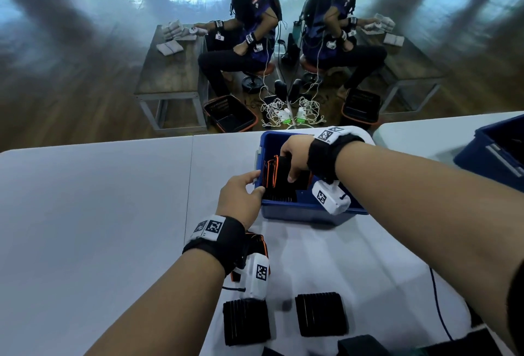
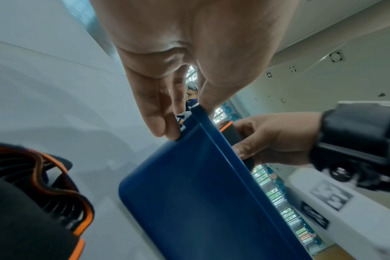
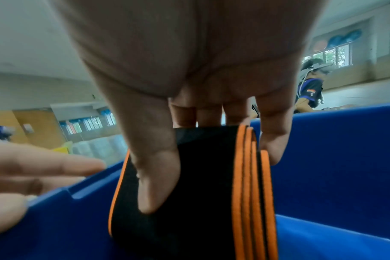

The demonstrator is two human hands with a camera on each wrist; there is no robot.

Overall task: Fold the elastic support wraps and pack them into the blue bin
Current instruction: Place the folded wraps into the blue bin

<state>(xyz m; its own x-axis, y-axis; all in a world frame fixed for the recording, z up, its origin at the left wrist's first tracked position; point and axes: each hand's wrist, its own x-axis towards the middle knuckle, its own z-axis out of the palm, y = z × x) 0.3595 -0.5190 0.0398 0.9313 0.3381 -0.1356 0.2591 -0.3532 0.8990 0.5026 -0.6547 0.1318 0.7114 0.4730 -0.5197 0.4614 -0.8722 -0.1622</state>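
Note:
A blue bin [image 1: 283, 209] [image 2: 200, 202] [image 3: 334, 158] stands on the white table [image 1: 99, 214]. My right hand [image 1: 292, 161] [image 3: 211, 176] reaches into it and grips a folded black wrap with orange edges [image 1: 276, 170] [image 3: 189, 184], held upright with the thumb on one face and the fingers behind. More folded wraps [image 1: 280, 195] lie in the bin below it. My left hand [image 1: 249, 185] [image 2: 185, 119] pinches the bin's left rim near the front corner, thumb at the rim and fingers on the outer wall.
Two folded black wraps [image 1: 246, 321] [image 1: 320, 313] lie near me on the table, another [image 1: 360, 345] at the bottom edge. A loose orange-edged wrap [image 1: 256, 242] [image 2: 44, 176] lies under my left wrist. A second blue bin [image 1: 493, 154] stands at the right.

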